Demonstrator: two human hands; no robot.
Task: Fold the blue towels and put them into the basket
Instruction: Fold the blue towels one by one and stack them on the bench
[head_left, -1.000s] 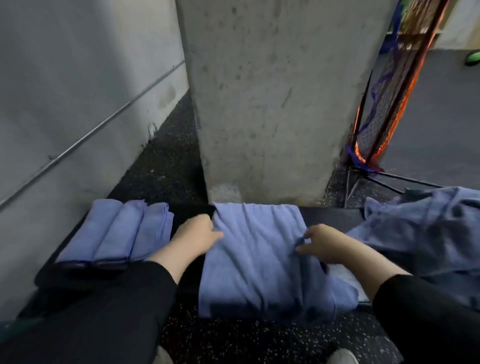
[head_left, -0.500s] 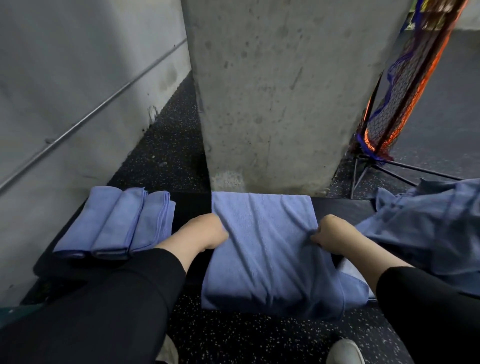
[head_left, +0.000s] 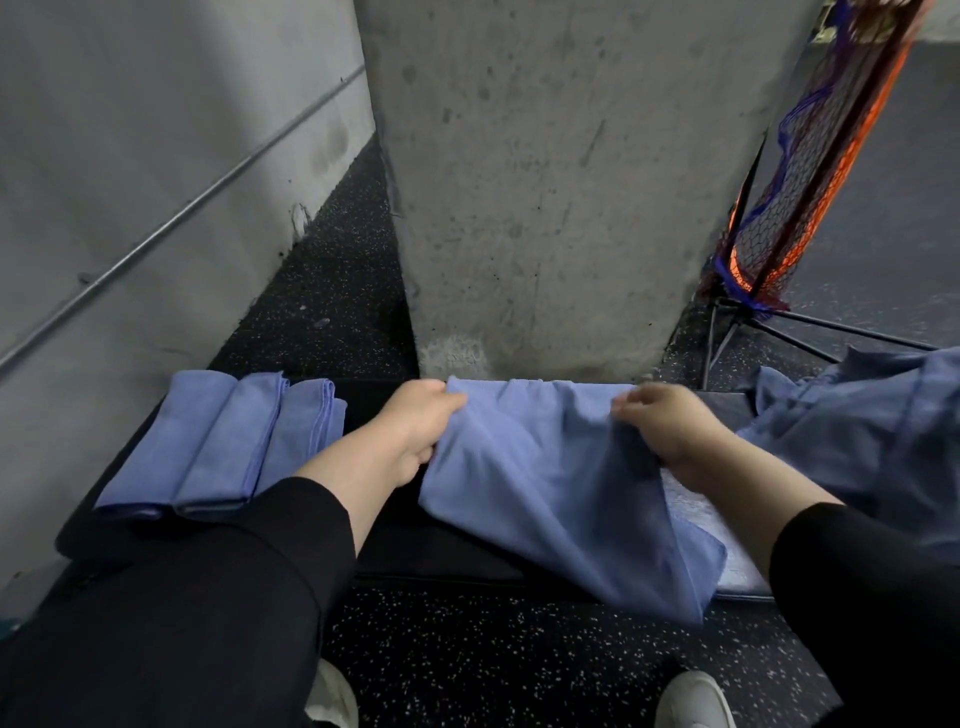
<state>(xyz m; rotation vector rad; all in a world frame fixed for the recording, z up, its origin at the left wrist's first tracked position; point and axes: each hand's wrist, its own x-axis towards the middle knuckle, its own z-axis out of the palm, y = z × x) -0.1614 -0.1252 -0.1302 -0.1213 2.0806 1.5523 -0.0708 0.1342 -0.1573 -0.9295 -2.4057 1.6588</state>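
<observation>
Towel (head_left: 550, 483) lies across the bench (head_left: 441, 551), near edge hanging over the front. Left hand (head_left: 415, 431) and right hand (head_left: 665, 431) each pinch a side edge. Judged light, limp, non-slip cloth; best gripped at corners or edges.

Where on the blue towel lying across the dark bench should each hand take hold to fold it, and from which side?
Grip the blue towel at its two far corners, one on each side edge. The left hand pinches the left edge and the right hand the right. The near end hangs limp off the bench, so holding both far corners probably keeps the edge straight.
</observation>
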